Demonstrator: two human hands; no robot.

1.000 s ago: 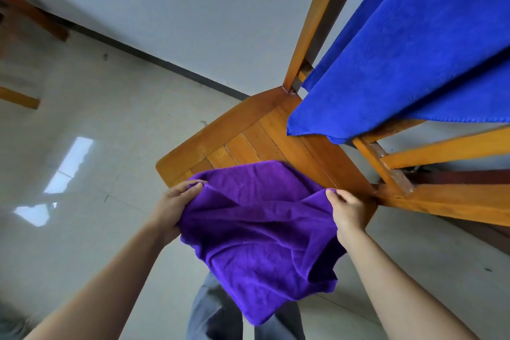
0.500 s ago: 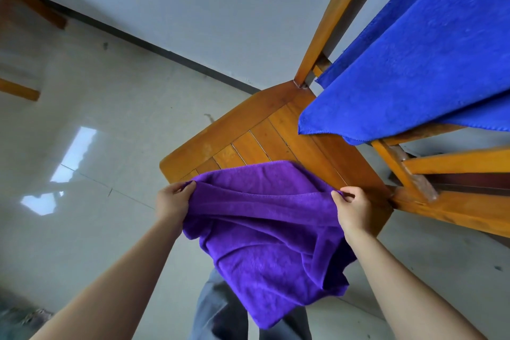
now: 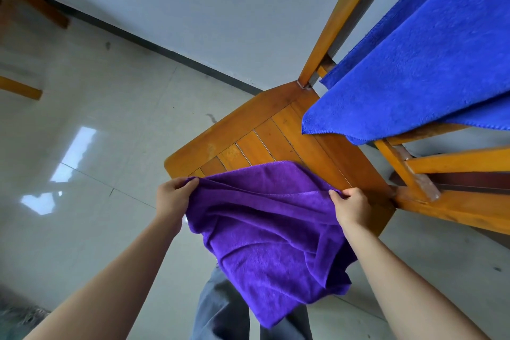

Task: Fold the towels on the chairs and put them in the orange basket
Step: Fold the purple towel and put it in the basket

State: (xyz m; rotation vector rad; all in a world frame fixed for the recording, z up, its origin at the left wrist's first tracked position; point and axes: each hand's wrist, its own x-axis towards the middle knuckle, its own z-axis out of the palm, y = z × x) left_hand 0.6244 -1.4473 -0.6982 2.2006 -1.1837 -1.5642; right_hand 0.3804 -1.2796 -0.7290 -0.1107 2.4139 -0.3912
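A purple towel (image 3: pixel 265 232) hangs over the front edge of a wooden chair seat (image 3: pixel 259 130), its far part lying on the slats and the rest drooping toward my legs. My left hand (image 3: pixel 174 199) pinches the towel's upper left edge. My right hand (image 3: pixel 352 205) grips the upper right edge, so the cloth is stretched between them. A blue towel (image 3: pixel 414 74) is draped over the chair back at the upper right. The orange basket is not in view.
The chair's back post (image 3: pixel 339 16) and side rails (image 3: pixel 455 160) rise at the right. A grey wall with a dark skirting runs behind. Pale glossy floor tiles (image 3: pixel 91 146) spread to the left, with other wooden furniture legs (image 3: pixel 22 88) at the far left.
Both hands have spread apart and pulled the purple towel's top edge taut and straighter. The view has shifted slightly, so the chair sits a little higher in frame.
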